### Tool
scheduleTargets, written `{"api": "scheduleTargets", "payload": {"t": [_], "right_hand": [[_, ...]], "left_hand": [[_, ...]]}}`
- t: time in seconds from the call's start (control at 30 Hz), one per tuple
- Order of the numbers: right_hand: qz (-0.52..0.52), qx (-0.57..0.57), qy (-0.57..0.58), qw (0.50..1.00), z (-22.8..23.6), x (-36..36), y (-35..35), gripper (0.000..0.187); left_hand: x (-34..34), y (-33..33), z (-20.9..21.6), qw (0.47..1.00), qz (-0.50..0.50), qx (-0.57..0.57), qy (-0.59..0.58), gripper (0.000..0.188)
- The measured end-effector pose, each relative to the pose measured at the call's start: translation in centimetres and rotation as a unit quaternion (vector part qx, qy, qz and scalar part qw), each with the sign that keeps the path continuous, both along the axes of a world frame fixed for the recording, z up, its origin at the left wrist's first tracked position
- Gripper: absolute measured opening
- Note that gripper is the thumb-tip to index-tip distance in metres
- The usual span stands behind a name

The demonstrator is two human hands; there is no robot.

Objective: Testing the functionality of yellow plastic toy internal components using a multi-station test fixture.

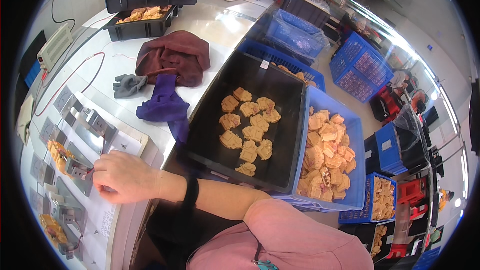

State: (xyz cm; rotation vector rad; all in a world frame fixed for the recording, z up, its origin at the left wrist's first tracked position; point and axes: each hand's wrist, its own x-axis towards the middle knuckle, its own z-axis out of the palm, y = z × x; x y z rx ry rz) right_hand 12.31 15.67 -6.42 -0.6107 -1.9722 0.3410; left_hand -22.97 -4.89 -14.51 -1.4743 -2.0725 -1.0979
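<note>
My right hand (122, 176) reaches to the left, palm down, with its fingers curled at the near end of a metal test fixture (80, 166). Whatever the fingertips hold is hidden. A yellow-tan shaped piece (60, 156) sits in that fixture. Closer to the lower left, another fixture (67, 212) carries a similar yellow piece (52, 229). The farther fixture (92, 125), with a white-tipped clamp, shows no piece. My left hand is out of view.
Beside my forearm stands a black bin (200, 120) with several tan pieces. A blue crate (360, 170) heaped with pieces adjoins it. Maroon cloth (175, 55), purple cloth (162, 102) and a grey glove (129, 85) lie on the table. Black trays (140, 29) stand farther back.
</note>
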Motion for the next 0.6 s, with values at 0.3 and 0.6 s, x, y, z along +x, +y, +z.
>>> {"api": "scheduleTargets", "payload": {"t": [0.3,0.6], "right_hand": [[-0.004,0.005,0.004,1.000,-0.14,-0.15,0.07,0.010],[-0.007,0.002,0.005,1.000,-0.21,-0.19,0.07,0.010]], "left_hand": [[0.32,-0.12,0.37,1.000,-0.001,-0.004,0.021,0.052],[0.67,-0.07,0.86,1.000,0.002,-0.011,0.030,0.052]]}}
